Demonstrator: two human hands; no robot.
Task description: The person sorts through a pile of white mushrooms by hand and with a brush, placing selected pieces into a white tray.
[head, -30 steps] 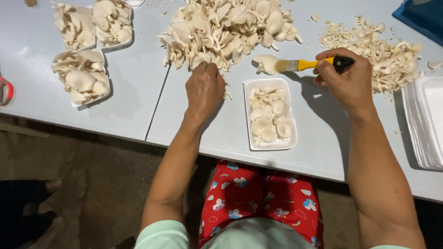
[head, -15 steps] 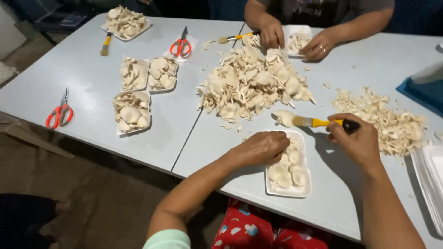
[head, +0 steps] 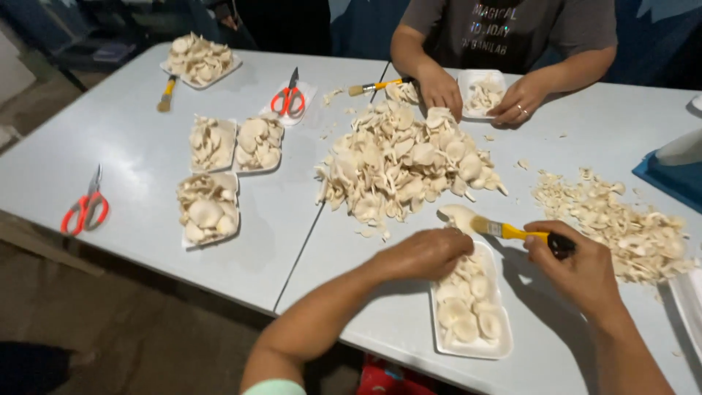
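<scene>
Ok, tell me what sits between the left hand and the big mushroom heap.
Nothing visible. The left hand rests at the near white foam tray of mushrooms; only bare table and stray bits separate it from the large pale oyster-mushroom heap.

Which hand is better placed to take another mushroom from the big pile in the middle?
Probably the left hand. It is free, resting at the tray just below the mushroom pile. The right hand already grips the yellow-handled brush.

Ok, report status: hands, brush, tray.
Left hand resting on white tray of mushrooms. Right hand gripping yellow brush. Big mushroom pile just beyond.
</scene>
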